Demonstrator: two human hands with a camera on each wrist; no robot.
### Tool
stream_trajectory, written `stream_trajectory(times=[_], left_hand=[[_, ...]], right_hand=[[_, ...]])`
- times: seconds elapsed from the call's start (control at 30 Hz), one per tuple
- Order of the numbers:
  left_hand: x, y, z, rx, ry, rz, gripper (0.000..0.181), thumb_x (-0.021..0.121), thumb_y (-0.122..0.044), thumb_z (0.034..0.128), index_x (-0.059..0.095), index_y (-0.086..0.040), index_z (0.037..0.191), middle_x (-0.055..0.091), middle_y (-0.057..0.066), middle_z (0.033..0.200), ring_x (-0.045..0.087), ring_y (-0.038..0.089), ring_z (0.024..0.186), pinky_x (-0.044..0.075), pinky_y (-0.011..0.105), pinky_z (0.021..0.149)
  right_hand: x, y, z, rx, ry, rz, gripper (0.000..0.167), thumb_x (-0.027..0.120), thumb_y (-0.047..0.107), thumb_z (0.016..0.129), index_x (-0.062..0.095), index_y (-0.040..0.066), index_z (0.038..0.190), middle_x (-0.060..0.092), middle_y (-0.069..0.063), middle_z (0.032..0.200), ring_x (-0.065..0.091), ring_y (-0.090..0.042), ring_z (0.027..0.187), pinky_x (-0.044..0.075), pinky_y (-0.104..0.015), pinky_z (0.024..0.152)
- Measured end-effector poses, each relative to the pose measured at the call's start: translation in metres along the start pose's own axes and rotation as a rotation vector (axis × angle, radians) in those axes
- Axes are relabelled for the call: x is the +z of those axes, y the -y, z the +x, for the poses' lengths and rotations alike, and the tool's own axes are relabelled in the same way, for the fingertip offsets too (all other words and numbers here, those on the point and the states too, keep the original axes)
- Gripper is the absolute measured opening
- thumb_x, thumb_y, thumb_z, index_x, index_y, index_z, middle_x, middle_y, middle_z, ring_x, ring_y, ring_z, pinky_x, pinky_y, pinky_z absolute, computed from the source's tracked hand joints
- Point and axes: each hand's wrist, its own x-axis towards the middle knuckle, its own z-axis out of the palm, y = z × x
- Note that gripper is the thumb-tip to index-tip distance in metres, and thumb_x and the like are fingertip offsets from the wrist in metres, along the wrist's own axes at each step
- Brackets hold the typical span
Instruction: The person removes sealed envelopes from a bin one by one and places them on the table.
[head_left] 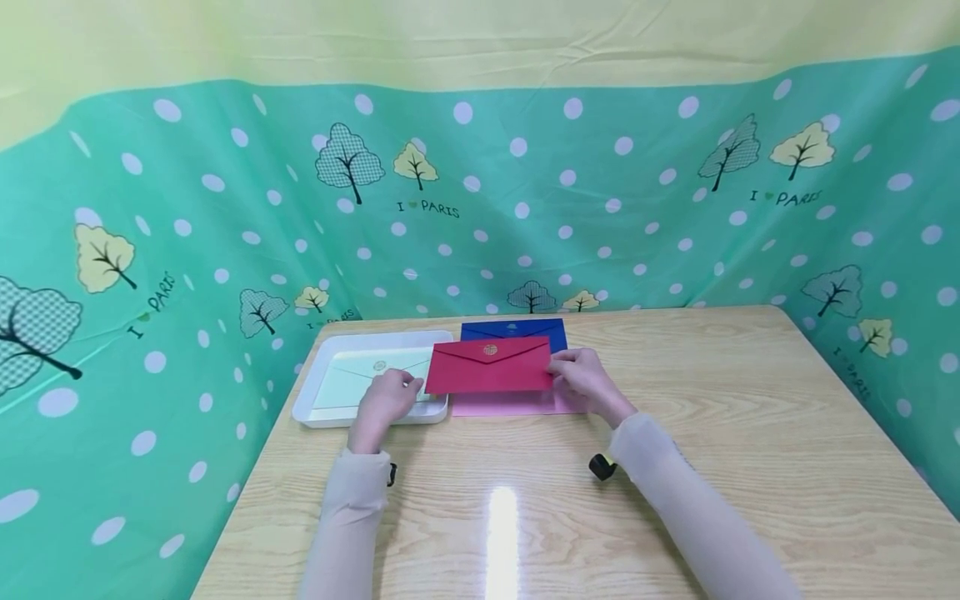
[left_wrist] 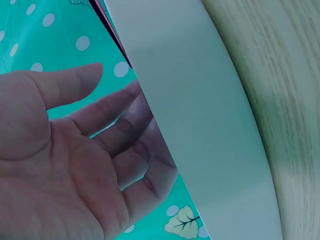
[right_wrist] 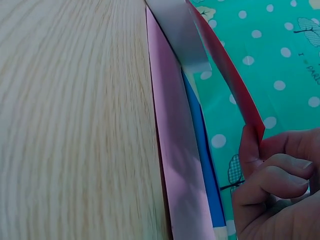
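My right hand [head_left: 587, 382] pinches the right end of a red envelope [head_left: 487, 367], raised over a pink envelope [head_left: 510, 407] and a blue envelope [head_left: 551, 329]. In the right wrist view, the thumb and a finger of the hand [right_wrist: 275, 185] close on the edge of the red envelope [right_wrist: 235, 82]. My left hand [head_left: 390, 398] is over the white tray [head_left: 318, 367] beside the red envelope's left end, above a pale green envelope [head_left: 345, 387]. The left wrist view shows the left hand [left_wrist: 85, 155] with relaxed fingers, partly behind a white surface [left_wrist: 190, 100].
The wooden table [head_left: 720, 433] extends to the right and front. Patterned green cloth [head_left: 525, 217] hangs behind and at both sides. A small black object [head_left: 602, 467] shows by the right wrist.
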Motion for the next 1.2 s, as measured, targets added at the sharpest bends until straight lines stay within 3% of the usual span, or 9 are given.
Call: stream_trajectory(times=[0.13, 0.23, 0.33, 0.57, 0.7, 0.93, 1.2], left_hand=[[0.004, -0.001, -0.003, 0.027, 0.006, 0.001, 0.033, 0.065, -0.024, 0.1042, 0.076, 0.006, 0.113, 0.075, 0.017, 0.104, 0.066, 0.029, 0.091, 0.055, 0.048, 0.085], [0.009, -0.002, -0.004, 0.059, 0.018, -0.002, 0.024, 0.075, -0.026, 0.0984, 0.080, -0.002, 0.096, 0.072, 0.006, 0.086, 0.061, 0.022, 0.078, 0.052, 0.040, 0.074], [0.012, -0.006, -0.006, 0.095, 0.026, 0.000, 0.022, 0.079, -0.026, 0.0950, 0.079, -0.005, 0.088, 0.071, 0.002, 0.081, 0.060, 0.020, 0.076, 0.052, 0.039, 0.071], [0.017, -0.011, -0.009, 0.094, 0.003, 0.002, 0.023, 0.080, -0.028, 0.0949, 0.081, -0.005, 0.093, 0.073, 0.004, 0.088, 0.064, 0.021, 0.082, 0.055, 0.043, 0.079], [0.021, -0.015, -0.010, 0.106, 0.004, -0.022, 0.022, 0.082, -0.027, 0.0935, 0.081, -0.006, 0.091, 0.073, 0.002, 0.085, 0.064, 0.019, 0.079, 0.055, 0.041, 0.076], [0.029, -0.018, -0.009, 0.104, 0.019, -0.019, 0.018, 0.082, -0.024, 0.0936, 0.081, -0.006, 0.090, 0.072, 0.000, 0.079, 0.061, 0.017, 0.073, 0.053, 0.036, 0.070], [0.034, -0.019, -0.008, 0.087, 0.009, 0.000, 0.017, 0.082, -0.022, 0.0932, 0.082, -0.005, 0.091, 0.069, 0.001, 0.076, 0.058, 0.018, 0.069, 0.050, 0.034, 0.066]], right_hand=[[-0.006, -0.003, 0.001, 0.001, -0.008, 0.002, 0.033, 0.065, 0.011, 0.102, 0.069, -0.003, 0.132, 0.069, -0.013, 0.102, 0.042, -0.012, 0.057, 0.032, -0.026, 0.052], [-0.010, -0.004, 0.001, -0.001, -0.018, -0.002, 0.034, 0.065, 0.011, 0.102, 0.068, -0.003, 0.133, 0.070, -0.015, 0.107, 0.043, -0.012, 0.058, 0.032, -0.025, 0.052], [-0.015, -0.006, 0.001, -0.004, -0.022, -0.018, 0.036, 0.065, 0.011, 0.102, 0.067, -0.003, 0.135, 0.070, -0.015, 0.108, 0.043, -0.011, 0.058, 0.033, -0.024, 0.052], [-0.032, -0.011, 0.000, -0.003, -0.012, 0.024, 0.036, 0.064, 0.009, 0.101, 0.067, -0.003, 0.135, 0.069, -0.009, 0.095, 0.035, -0.008, 0.050, 0.032, -0.023, 0.050], [-0.041, -0.012, -0.001, 0.003, -0.005, 0.042, 0.040, 0.063, 0.010, 0.102, 0.063, -0.003, 0.140, 0.069, -0.009, 0.092, 0.032, -0.007, 0.047, 0.029, -0.022, 0.047], [-0.053, -0.014, 0.001, 0.027, -0.025, 0.022, 0.040, 0.062, 0.013, 0.103, 0.064, -0.002, 0.140, 0.069, -0.011, 0.105, 0.034, -0.007, 0.048, 0.031, -0.023, 0.047], [-0.066, -0.020, 0.002, 0.030, -0.040, 0.021, 0.043, 0.062, 0.012, 0.101, 0.062, -0.003, 0.142, 0.068, -0.006, 0.095, 0.035, -0.007, 0.049, 0.033, -0.023, 0.049]])
